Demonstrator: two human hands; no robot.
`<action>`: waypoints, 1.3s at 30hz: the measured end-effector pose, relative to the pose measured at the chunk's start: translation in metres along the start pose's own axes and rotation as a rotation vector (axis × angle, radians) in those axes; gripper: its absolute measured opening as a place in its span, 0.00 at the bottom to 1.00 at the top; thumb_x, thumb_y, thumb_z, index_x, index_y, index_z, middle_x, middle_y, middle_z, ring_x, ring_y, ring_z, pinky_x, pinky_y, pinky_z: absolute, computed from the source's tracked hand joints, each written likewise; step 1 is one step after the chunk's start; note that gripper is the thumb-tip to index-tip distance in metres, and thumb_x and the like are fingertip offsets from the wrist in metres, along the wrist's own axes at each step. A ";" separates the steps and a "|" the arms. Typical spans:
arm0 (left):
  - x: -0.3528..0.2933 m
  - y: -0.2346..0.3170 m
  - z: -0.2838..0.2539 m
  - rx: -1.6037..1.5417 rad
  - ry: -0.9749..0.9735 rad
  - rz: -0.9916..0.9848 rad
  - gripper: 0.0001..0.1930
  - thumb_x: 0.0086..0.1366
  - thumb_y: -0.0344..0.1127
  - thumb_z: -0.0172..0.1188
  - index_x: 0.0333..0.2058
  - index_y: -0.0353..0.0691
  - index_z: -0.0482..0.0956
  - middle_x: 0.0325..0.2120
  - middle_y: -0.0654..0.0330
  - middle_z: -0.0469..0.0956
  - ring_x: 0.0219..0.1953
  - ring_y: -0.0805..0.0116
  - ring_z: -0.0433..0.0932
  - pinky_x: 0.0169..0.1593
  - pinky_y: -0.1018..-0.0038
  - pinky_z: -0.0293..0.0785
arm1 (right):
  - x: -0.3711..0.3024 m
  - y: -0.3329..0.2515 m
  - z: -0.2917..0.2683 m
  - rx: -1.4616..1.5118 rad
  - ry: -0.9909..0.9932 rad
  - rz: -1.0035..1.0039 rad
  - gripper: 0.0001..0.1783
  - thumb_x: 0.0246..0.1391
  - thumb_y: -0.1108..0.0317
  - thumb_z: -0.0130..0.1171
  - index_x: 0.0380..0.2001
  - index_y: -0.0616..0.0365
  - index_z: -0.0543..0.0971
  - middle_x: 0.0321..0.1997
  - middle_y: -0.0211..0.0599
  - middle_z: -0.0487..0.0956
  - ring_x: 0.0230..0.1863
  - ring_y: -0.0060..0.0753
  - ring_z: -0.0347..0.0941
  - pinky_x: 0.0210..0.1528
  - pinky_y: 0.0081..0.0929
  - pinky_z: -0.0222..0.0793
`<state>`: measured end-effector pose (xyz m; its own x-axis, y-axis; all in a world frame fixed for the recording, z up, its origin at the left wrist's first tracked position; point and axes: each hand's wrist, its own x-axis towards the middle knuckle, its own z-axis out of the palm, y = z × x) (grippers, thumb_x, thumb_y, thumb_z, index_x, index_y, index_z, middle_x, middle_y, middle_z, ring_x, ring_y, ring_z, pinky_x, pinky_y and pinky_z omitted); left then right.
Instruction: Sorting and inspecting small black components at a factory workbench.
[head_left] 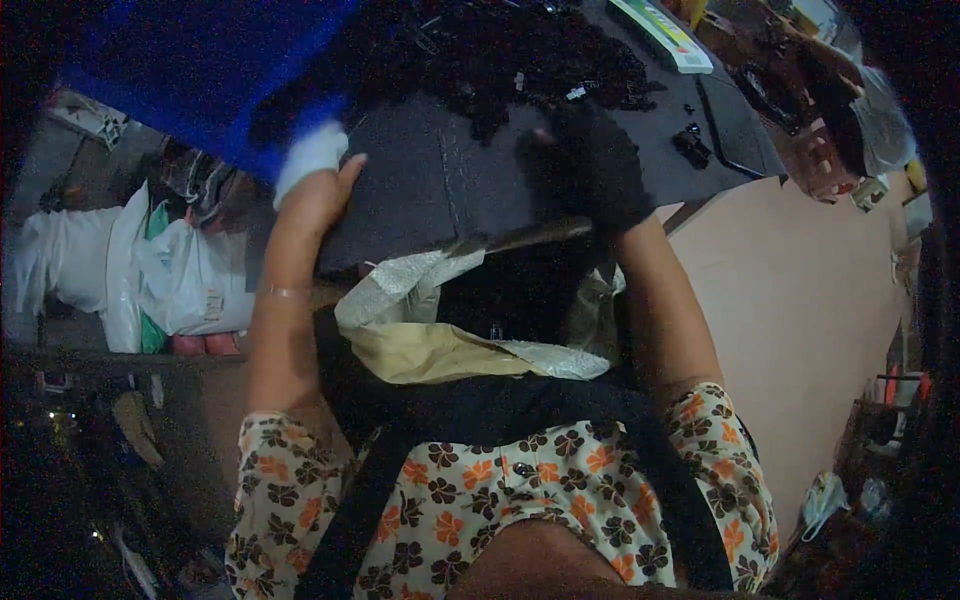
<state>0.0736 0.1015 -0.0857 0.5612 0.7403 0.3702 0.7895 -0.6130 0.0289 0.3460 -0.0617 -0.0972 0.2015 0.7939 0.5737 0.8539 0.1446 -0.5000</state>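
Note:
A heap of small black pieces [480, 70], too dark to make out their kind, is spread across the far part of the dark work table [420, 190]. At the heap's left edge is my left hand [322, 175], its fingers in a white covering and stretched forward, its thumb bare and apart. My right hand [598, 170], in a black glove, is over the table just in front of the heap; its fingers are smeared and dark. Between my body and the table edge gapes an open woven sack [430, 345], pale outside and yellowish at the rim, with a dark inside.
A blue sheet [200, 70] lies at the far left. White plastic bags [190, 275] stand left of the table. At the far right are a white and green box [665, 35], a black rod [725, 130] and a few loose black bits [690, 145].

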 end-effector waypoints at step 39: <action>-0.049 0.118 -0.045 -1.236 -0.321 -0.240 0.12 0.57 0.27 0.55 0.41 0.33 0.71 0.34 0.60 0.74 0.30 0.76 0.73 0.33 0.80 0.73 | -0.017 -0.038 -0.002 0.040 -0.211 -0.491 0.14 0.38 0.67 0.57 0.33 0.54 0.75 0.37 0.41 0.75 0.37 0.45 0.71 0.38 0.37 0.67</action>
<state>0.1284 -0.0199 -0.0589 0.6086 0.7935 0.0040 0.2244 -0.1769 0.9583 0.3109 -0.0819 -0.0872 -0.3211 0.7283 0.6054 0.8036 0.5478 -0.2327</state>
